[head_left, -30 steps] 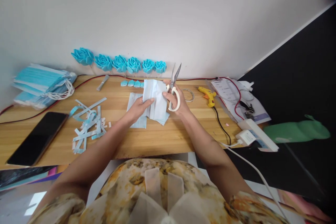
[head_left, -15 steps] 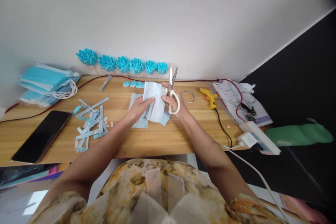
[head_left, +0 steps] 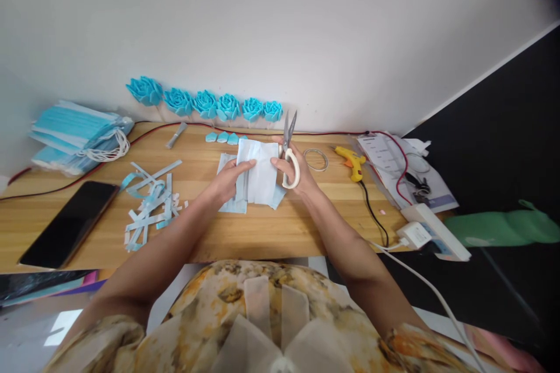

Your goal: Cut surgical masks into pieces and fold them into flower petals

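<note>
Pale sheet (head_left: 262, 178) now spreads wider; plastic bag (head_left: 65, 169) holds blue masks (head_left: 72, 122).

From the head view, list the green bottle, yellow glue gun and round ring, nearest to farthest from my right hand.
From your right hand:
1. Round ring: just to its right.
2. Yellow glue gun: farther right.
3. Green bottle: far right.

Both forearms (head_left: 341, 230) extend forward; left hand (head_left: 227, 179) pinches, right hand (head_left: 305, 178) seems curled
</note>
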### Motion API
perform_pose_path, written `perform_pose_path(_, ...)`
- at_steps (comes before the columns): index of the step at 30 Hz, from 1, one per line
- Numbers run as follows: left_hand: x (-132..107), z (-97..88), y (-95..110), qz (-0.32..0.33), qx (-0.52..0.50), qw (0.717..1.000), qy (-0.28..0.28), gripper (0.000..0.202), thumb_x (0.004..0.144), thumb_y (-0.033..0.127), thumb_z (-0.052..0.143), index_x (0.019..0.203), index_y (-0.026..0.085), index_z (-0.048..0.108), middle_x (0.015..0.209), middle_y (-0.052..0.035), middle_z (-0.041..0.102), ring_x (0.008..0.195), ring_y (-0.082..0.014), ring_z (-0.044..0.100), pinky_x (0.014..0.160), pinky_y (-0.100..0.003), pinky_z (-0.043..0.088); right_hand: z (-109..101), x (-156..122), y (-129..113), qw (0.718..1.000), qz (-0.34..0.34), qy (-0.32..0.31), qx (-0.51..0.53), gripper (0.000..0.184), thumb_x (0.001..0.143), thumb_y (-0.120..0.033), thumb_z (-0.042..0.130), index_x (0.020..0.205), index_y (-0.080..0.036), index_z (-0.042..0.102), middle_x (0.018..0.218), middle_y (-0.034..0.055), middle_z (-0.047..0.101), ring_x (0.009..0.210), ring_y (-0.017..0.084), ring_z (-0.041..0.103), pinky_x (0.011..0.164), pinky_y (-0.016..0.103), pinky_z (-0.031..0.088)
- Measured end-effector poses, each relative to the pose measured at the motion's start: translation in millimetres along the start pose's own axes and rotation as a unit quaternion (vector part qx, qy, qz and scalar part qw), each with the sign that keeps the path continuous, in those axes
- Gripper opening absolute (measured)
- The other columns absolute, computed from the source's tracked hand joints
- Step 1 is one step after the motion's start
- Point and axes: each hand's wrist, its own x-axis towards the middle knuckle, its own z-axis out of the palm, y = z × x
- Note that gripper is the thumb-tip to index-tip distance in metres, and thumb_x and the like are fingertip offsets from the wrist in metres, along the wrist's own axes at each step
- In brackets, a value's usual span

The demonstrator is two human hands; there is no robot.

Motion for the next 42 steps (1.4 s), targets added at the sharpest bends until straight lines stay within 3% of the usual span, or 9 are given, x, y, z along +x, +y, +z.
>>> perform_pose_path(10,0.9,-1.2,-3.0,0.017,0.054,0.998,-0.019,0.059,0.062,0.053,0.089,0.103,0.012,0.076,0.091,-0.0125,0.079,0.082,-0.0299,0.074,0.071,-0.035,0.056,7.0,-2.2,3.9,0.999,0.022,-0.035,-0.003,0.063,0.072,-0.046,0.082,0.129,-0.028,0.062,0.092,0.0005,0.063,0.081,0.019,0.056,0.076,0.033,0.049)
perform_pose_path(14,0.4,-0.9,-1.0,0.009,0.060,0.998,-0.016,0.059,0.060,0.057,0.089,0.097,0.013,0.077,0.088,-0.0123,0.079,0.078,-0.0285,0.073,0.070,-0.035,0.055,7.5,-2.0,-2.1,1.000,0.021,-0.010,0.001,0.061,0.072,-0.046,0.082,0.127,-0.027,0.063,0.093,0.0008,0.062,0.082,0.018,0.055,0.077,0.032,0.048)
perform_pose_path(22,-4.1,0.7,-1.5,0.011,0.114,0.992,-0.044,0.061,0.067,0.071,0.078,0.086,0.013,0.078,0.086,-0.0137,0.078,0.082,-0.0308,0.073,0.075,-0.037,0.055,6.9,-2.6,-4.4,1.000,0.023,0.009,-0.011,0.061,0.070,-0.044,0.082,0.127,-0.030,0.064,0.078,-0.0039,0.046,0.063,0.012,0.039,0.056,0.026,0.035)
perform_pose_path(24,-7.3,3.1,-1.6,0.004,0.134,0.989,-0.061,0.056,0.063,0.065,0.084,0.086,0.014,0.078,0.085,-0.0123,0.078,0.079,-0.0296,0.072,0.073,-0.037,0.055,6.2,-3.4,-4.5,1.000,0.010,0.017,-0.019,0.059,0.071,-0.043,0.080,0.127,-0.031,0.064,0.078,-0.0040,0.045,0.062,0.011,0.038,0.056,0.026,0.034)
perform_pose_path(27,-11.3,7.0,-1.2,-0.001,0.197,0.977,-0.079,0.042,0.053,0.041,0.095,0.082,0.016,0.078,0.083,-0.0081,0.078,0.076,-0.0272,0.071,0.070,-0.035,0.055,4.4,-3.1,-5.2,0.999,-0.010,0.036,-0.026,0.056,0.073,-0.043,0.079,0.126,-0.031,0.065,0.081,-0.0033,0.047,0.063,0.011,0.039,0.056,0.027,0.036)
perform_pose_path(30,-11.4,7.6,1.3,0.008,0.202,0.978,-0.044,0.037,0.053,0.034,0.094,0.082,0.016,0.079,0.085,-0.0078,0.079,0.077,-0.0272,0.071,0.070,-0.036,0.056,3.0,0.1,-5.3,0.998,-0.026,0.059,-0.005,0.054,0.076,-0.045,0.077,0.126,-0.031,0.064,0.085,-0.0025,0.052,0.067,0.012,0.045,0.062,0.027,0.042)
perform_pose_path(33,-7.1,3.0,9.0,0.065,0.097,0.993,0.028,0.046,0.057,0.038,0.092,0.093,0.014,0.078,0.099,-0.0108,0.079,0.092,-0.0299,0.073,0.080,-0.039,0.059,3.3,4.5,-2.8,0.996,-0.018,0.064,0.055,0.054,0.078,-0.054,0.073,0.125,-0.030,0.062,0.089,-0.0009,0.058,0.077,0.014,0.055,0.073,0.029,0.049)
perform_pose_path(37,0.1,-6.5,24.2,0.158,-0.032,0.983,0.091,0.052,0.060,0.037,0.089,0.103,0.013,0.073,0.110,-0.0104,0.077,0.112,-0.0311,0.070,0.095,-0.038,0.056,7.5,6.0,4.4,0.994,0.033,0.032,0.101,0.061,0.075,-0.066,0.073,0.121,-0.027,0.060,0.092,0.0004,0.063,0.082,0.016,0.060,0.079,0.031,0.052)
perform_pose_path(42,5.3,-11.9,30.0,0.180,-0.071,0.974,0.114,0.052,0.062,0.034,0.087,0.106,0.013,0.069,0.109,-0.0090,0.076,0.112,-0.0287,0.069,0.096,-0.036,0.055,14.8,0.6,11.2,0.988,0.079,-0.031,0.126,0.058,0.073,-0.056,0.081,0.118,-0.025,0.062,0.090,-0.0001,0.069,0.081,0.015,0.062,0.077,0.029,0.051)
